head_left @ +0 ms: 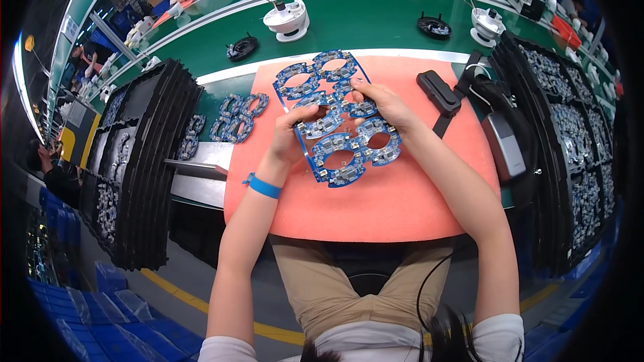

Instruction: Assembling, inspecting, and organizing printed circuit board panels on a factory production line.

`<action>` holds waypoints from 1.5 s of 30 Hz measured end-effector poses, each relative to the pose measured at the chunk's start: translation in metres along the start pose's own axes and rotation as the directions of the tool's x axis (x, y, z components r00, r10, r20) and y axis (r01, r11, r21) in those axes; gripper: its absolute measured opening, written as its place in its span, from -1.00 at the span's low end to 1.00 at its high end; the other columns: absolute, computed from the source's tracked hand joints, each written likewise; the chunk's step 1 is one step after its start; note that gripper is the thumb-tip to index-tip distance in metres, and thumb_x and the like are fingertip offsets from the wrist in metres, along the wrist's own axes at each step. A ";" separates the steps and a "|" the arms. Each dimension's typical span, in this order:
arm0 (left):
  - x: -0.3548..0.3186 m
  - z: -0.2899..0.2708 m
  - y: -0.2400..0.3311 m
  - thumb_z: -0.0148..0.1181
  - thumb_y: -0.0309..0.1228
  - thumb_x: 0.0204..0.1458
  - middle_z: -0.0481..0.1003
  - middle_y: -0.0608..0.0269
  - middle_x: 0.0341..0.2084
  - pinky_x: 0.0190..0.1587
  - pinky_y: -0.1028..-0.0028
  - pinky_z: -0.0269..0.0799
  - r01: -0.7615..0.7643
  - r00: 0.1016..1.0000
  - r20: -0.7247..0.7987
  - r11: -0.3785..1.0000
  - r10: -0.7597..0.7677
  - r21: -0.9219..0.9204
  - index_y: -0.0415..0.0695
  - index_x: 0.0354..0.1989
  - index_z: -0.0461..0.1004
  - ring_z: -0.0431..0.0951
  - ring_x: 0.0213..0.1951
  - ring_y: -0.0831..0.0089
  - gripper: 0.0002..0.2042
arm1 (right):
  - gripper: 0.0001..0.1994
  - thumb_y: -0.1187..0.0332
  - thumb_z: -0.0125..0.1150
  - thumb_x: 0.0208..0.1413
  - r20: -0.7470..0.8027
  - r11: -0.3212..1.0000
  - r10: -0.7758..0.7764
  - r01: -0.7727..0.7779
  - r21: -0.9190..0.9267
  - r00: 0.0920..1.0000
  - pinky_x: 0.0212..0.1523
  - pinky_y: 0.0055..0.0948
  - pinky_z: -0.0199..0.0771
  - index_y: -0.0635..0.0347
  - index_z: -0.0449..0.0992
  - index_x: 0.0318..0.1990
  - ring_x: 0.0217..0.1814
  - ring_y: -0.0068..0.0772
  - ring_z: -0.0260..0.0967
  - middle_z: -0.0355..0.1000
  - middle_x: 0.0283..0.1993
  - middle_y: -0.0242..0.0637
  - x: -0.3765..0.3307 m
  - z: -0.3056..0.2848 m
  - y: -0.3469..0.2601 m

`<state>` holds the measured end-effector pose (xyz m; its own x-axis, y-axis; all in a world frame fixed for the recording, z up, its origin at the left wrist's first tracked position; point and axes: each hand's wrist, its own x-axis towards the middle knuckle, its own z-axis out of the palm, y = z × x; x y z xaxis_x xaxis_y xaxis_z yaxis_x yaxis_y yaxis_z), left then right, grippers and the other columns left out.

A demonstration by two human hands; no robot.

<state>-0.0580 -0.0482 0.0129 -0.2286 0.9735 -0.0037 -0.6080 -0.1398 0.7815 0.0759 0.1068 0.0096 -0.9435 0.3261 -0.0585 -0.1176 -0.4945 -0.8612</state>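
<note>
A panel of blue ring-shaped circuit boards (341,151) is held up over the pink foam mat (376,211). My left hand (290,135) grips the panel's left side, its thumb lying on the face of one ring. On the right side, my right hand (386,104) pinches the panel near its middle, with the thumb on top. Fingers of both hands are partly hidden behind the boards. A blue band (264,186) circles my left wrist.
Separate ring boards (239,118) lie left of the mat, by a metal plate (201,177). Black tray stacks (151,181) with boards flank me on both sides. A black case (439,92) rests on the mat's right part. White housings (287,21) stand on the green bench behind.
</note>
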 end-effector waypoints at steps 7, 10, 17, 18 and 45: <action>0.003 0.000 0.003 -0.11 -0.30 0.05 0.48 0.09 -0.26 -0.16 0.34 0.48 -0.082 0.985 -0.147 0.994 0.091 0.070 -0.28 -0.14 0.38 0.52 -0.23 0.33 -0.68 | -0.71 0.15 0.04 0.12 -0.110 0.990 -0.099 0.087 -0.109 0.989 -0.58 -0.59 0.48 0.19 0.38 -0.49 -0.55 -0.51 0.45 0.43 -0.52 -0.32 0.000 0.012 -0.004; 0.007 0.015 0.005 -0.11 -0.11 0.11 0.49 0.17 -0.28 -0.25 0.40 0.52 -0.169 0.959 -0.194 0.968 0.204 0.184 -0.23 -0.12 0.38 0.54 -0.26 0.41 -0.59 | -0.68 0.15 0.05 0.12 -0.167 0.946 -0.223 0.172 -0.274 0.960 -0.58 -0.61 0.43 0.23 0.39 -0.50 -0.56 -0.57 0.42 0.40 -0.55 -0.38 -0.007 0.021 -0.011; 0.011 0.013 -0.001 -0.04 0.02 0.07 0.49 0.24 -0.53 -0.45 0.59 0.46 -0.065 0.836 -0.473 0.906 0.278 0.418 -0.19 -0.37 0.48 0.51 -0.46 0.54 -0.55 | -0.66 0.16 0.05 0.12 -0.141 0.945 -0.279 0.247 -0.213 0.950 -0.60 -0.58 0.49 0.23 0.36 -0.55 -0.56 -0.59 0.38 0.30 -0.57 -0.43 -0.003 0.026 0.002; 0.012 0.006 -0.004 -0.02 0.00 0.07 0.49 0.24 -0.53 -0.43 0.60 0.46 -0.103 0.862 -0.431 0.924 0.268 0.368 -0.20 -0.38 0.48 0.51 -0.47 0.54 -0.57 | -0.66 0.16 0.05 0.12 -0.138 0.954 -0.259 0.231 -0.190 0.956 -0.60 -0.57 0.51 0.23 0.35 -0.55 -0.56 -0.59 0.38 0.30 -0.56 -0.42 -0.001 0.023 0.004; 0.009 -0.009 0.011 -0.16 -0.10 0.16 0.50 0.29 -0.54 -0.48 0.61 0.45 -0.161 0.819 -0.443 0.888 0.364 0.431 -0.18 -0.30 0.45 0.51 -0.51 0.58 -0.61 | -0.62 0.02 -0.13 0.16 -0.260 0.873 -0.271 0.123 -0.472 0.927 -0.27 -0.56 0.29 0.18 0.41 -0.24 -0.31 -0.61 0.34 0.37 -0.39 -0.41 0.002 -0.018 -0.034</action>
<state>-0.0734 -0.0425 0.0156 -0.7458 0.6662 0.0048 -0.1750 -0.2028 0.9635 0.0839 0.1380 0.0297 -0.7620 0.6458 0.0484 -0.0728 -0.0112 -0.9973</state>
